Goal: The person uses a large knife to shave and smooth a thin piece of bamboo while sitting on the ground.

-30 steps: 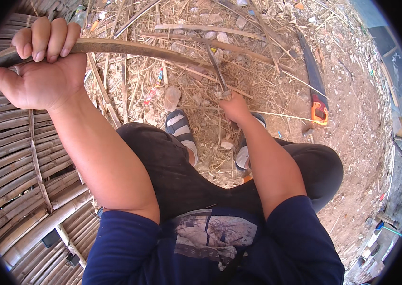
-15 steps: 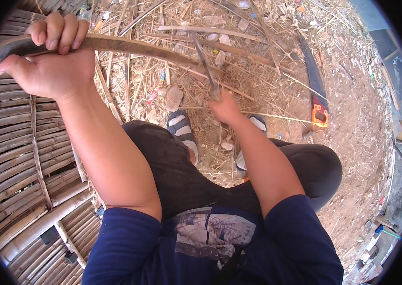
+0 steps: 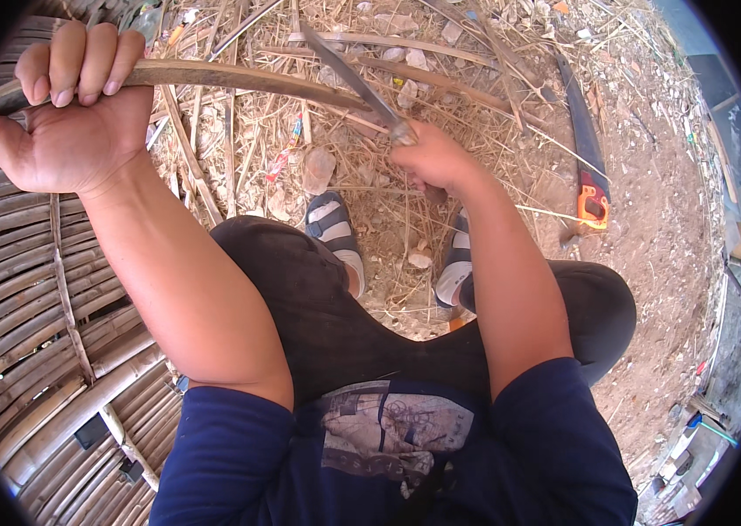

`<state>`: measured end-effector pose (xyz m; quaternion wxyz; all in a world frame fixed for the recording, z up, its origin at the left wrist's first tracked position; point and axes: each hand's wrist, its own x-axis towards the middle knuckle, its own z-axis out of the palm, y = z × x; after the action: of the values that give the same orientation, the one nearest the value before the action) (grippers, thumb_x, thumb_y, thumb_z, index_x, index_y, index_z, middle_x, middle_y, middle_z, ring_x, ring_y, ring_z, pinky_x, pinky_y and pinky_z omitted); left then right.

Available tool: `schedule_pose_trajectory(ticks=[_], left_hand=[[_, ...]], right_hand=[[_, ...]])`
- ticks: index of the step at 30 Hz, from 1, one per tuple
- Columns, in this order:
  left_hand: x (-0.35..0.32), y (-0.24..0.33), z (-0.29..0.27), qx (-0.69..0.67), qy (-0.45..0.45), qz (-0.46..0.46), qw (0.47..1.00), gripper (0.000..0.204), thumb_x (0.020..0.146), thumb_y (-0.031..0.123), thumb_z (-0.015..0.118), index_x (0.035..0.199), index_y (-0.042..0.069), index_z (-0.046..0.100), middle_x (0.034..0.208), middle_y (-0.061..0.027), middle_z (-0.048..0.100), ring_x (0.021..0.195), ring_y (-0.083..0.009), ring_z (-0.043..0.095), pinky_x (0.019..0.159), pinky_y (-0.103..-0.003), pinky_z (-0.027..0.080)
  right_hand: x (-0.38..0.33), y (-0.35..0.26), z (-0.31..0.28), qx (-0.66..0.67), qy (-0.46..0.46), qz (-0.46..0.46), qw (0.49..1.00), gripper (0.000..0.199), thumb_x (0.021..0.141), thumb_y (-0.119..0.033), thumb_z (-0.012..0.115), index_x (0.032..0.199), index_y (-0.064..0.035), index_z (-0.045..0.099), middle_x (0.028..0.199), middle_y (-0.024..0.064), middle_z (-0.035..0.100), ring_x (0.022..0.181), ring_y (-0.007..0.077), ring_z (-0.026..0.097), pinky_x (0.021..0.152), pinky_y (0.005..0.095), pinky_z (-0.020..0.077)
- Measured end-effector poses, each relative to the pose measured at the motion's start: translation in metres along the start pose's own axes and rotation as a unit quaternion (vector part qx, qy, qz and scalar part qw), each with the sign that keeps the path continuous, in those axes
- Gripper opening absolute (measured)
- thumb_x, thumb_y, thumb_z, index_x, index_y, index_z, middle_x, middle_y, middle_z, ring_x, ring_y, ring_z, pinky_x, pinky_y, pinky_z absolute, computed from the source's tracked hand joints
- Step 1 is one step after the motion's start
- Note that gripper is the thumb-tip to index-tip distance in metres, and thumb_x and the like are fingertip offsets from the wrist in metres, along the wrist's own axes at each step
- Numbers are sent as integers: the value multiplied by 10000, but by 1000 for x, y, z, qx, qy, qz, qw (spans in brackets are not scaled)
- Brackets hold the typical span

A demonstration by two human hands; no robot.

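Note:
My left hand (image 3: 81,114) is raised at the upper left, its fingers wrapped over a long, narrow bamboo strip (image 3: 221,76). The strip runs out to the right from the palm, toward the middle of the view. In my right hand (image 3: 437,162) is the handle of a knife (image 3: 348,74) with a long metal blade. That blade slants up to the left and overlaps the far part of the strip in the picture; whether the two touch I cannot tell.
Bamboo slats form a wall or platform (image 3: 15,263) along the left. Straw, loose strips and stones litter the dirt around my sandalled feet (image 3: 328,223). A handsaw (image 3: 585,140) with an orange handle lies on the ground at the right.
My right hand has moved up and slightly right, and the knife blade now leans further left. My left hand has shifted a little left with the bamboo strip.

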<state>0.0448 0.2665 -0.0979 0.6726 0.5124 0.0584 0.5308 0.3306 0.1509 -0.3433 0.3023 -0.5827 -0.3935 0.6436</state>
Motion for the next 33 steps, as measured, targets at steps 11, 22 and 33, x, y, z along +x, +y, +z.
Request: schedule_pose_trajectory(ticks=[11,22,33], left_hand=[[7,-4,9,-19,-30,-13,999,602,653,743,780,640,208,504,625,93,388,564,-80,318,601,-254,284],[8,-3,-1,22,43,30,998,743,680,890,609,679,170,424,628,46,367,562,-107,296,578,-271,280],[4,-2,9,17,34,15,999,675,756,821,580,626,172,445,604,48,370,540,-110,294,562,-271,274]], right_hand=[[-16,-14,-3,-82,42,-44,995,388,842,-166,658,1185,3,593,749,88,613,587,177,589,537,336,471],[18,109,9,-136,192,80,969,316,795,-237,698,1017,-16,654,988,240,688,937,385,675,844,461,518],[-3,17,46,-175,192,-207,943,425,808,-216,683,1175,-15,614,925,214,707,840,358,690,772,429,526]])
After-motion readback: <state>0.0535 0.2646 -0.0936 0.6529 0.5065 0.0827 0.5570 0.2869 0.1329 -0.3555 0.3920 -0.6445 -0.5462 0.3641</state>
